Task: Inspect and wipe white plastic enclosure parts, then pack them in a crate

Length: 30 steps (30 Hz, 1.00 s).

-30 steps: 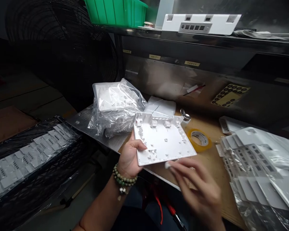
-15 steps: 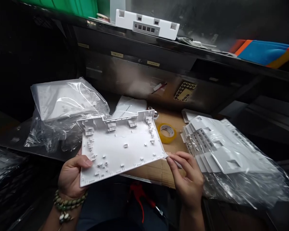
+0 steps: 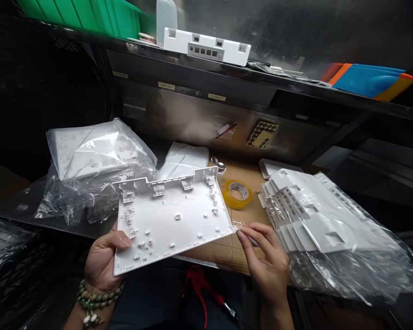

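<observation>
A white plastic panel (image 3: 175, 220) with small clips and posts on its inner face lies tilted between my hands. My left hand (image 3: 106, 256) grips its lower left edge, thumb on top. At the panel's right corner, the fingers of my right hand (image 3: 263, 256) are pinched together; a small pale piece shows between them, too small to name. Behind the panel a roll of yellow tape (image 3: 238, 193) lies on the brown table surface (image 3: 209, 250). Below the panel is a red-handled tool (image 3: 203, 286).
Bagged white panels (image 3: 92, 149) stand at the left, and a stack of white panels (image 3: 316, 220) in plastic at the right. A shelf (image 3: 199, 68) crosses behind, holding a white housing (image 3: 206, 48), a green bin (image 3: 82, 18) and a blue-orange object (image 3: 368, 80).
The whole view has shifted, so most things appear slightly lower. Both hands keep nearly the same hold on the panel.
</observation>
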Each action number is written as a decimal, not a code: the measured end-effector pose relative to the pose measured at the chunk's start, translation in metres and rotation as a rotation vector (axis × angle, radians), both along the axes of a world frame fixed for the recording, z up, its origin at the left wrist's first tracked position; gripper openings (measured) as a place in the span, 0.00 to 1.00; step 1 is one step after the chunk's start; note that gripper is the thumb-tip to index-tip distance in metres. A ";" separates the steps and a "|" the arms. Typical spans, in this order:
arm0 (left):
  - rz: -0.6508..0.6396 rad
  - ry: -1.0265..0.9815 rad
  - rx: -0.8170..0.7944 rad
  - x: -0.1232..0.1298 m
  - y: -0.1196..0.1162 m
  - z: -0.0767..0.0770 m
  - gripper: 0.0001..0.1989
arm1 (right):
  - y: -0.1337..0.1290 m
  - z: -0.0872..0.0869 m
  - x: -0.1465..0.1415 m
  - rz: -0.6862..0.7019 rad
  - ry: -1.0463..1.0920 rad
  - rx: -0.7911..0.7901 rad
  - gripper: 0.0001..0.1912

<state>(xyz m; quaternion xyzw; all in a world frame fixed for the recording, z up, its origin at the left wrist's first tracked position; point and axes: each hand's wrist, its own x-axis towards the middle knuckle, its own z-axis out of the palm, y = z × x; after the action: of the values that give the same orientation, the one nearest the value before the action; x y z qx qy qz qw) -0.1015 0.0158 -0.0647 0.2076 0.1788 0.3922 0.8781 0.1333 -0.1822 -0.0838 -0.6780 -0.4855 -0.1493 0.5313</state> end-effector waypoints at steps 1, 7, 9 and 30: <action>-0.040 -0.050 -0.003 -0.001 0.001 -0.002 0.57 | 0.000 0.000 0.000 -0.006 -0.001 0.008 0.12; -0.309 -0.483 0.066 0.001 0.007 -0.007 0.49 | 0.000 -0.003 -0.002 0.052 -0.039 -0.004 0.16; -0.370 -0.513 0.075 0.001 0.007 -0.007 0.47 | -0.001 -0.005 0.002 0.003 -0.042 0.003 0.15; -0.157 0.208 0.100 -0.028 -0.009 -0.041 0.54 | 0.038 0.037 0.016 -0.112 0.025 0.241 0.10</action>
<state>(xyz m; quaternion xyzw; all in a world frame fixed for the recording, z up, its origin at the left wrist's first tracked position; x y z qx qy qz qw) -0.1295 0.0069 -0.1060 0.3039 0.2324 0.3068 0.8715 0.1494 -0.1437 -0.0464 -0.6372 -0.4187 -0.2276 0.6058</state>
